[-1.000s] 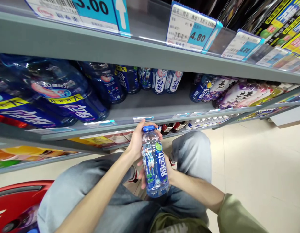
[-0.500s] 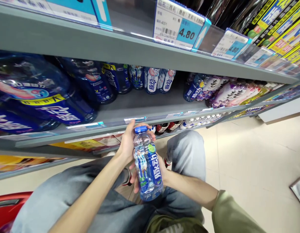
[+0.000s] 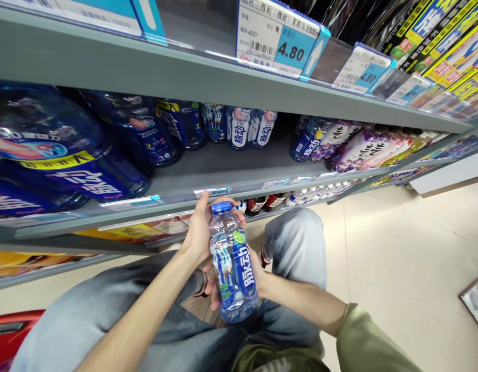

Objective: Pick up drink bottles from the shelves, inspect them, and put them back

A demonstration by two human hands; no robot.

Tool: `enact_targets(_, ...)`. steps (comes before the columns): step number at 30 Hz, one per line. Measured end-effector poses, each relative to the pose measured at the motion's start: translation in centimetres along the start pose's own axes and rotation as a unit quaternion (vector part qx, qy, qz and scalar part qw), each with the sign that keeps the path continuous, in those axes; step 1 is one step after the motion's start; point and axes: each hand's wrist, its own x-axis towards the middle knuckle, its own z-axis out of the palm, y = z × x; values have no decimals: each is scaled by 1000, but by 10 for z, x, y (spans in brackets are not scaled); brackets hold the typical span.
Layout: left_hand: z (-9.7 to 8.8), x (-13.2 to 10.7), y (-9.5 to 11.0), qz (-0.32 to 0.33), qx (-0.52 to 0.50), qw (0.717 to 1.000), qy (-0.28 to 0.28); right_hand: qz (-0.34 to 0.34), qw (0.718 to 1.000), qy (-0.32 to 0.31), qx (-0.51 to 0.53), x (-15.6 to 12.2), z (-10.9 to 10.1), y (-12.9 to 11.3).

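A stocked shelf (image 3: 227, 168) fills the background; left hand (image 3: 199, 232) and right hand (image 3: 256, 266) both clasp one blue-capped bottle (image 3: 232, 268), already off the shelf but not yet set down.

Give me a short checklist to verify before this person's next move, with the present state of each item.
1. Bottle held by both hands: ok; left hand around its upper part, right hand around its lower part.
2. Blue cap on the bottle: ok.
3. Cap seal unbroken: cannot tell; too small.
4. Bottle upright: not ok; it is tilted.
5. Left thumb off the shelf: cannot tell; it overlaps the front edge in this view.
6. Red container fully in view: not ok; the frame cuts it off.
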Motion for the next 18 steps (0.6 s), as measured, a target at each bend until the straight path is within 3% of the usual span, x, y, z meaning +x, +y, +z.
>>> enact_targets(11, 2, -2, 2, -4, -9, 1000, 14, 12, 1000, -1, -7, 2, -1, -1)
enact_targets(18, 1, -1, -4, -26, -35, 998, 35, -17, 1000, 6, -8, -4, -4, 7)
